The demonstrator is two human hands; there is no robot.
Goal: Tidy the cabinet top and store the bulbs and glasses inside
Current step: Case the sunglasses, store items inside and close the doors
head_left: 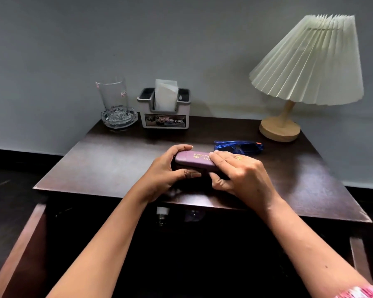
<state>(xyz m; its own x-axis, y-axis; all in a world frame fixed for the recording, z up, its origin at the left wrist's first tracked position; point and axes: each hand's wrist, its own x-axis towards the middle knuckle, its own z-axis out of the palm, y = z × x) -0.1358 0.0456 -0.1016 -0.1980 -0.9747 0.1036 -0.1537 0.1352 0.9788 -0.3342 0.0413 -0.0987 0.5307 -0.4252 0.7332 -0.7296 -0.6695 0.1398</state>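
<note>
Purple hard-shell glasses case (194,161) sits mid dark wooden worktop (108,155), left hand (168,171) and right hand (239,171) with fingers clasped around its ends. Blue folded glasses (239,147) lie just behind, not stored. White-based bulb (162,214) already inside the open cabinet below.

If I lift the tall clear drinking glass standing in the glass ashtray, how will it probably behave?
The tall clear drinking glass is probably fragile and rather slippery, as its wall looks thin and smooth. It seems apt to tip: it is tall and narrow, and stands on the uneven faceted bottom of the glass ashtray. The ashtray is separate and would likely stay on the dark wooden cabinet top.
</note>
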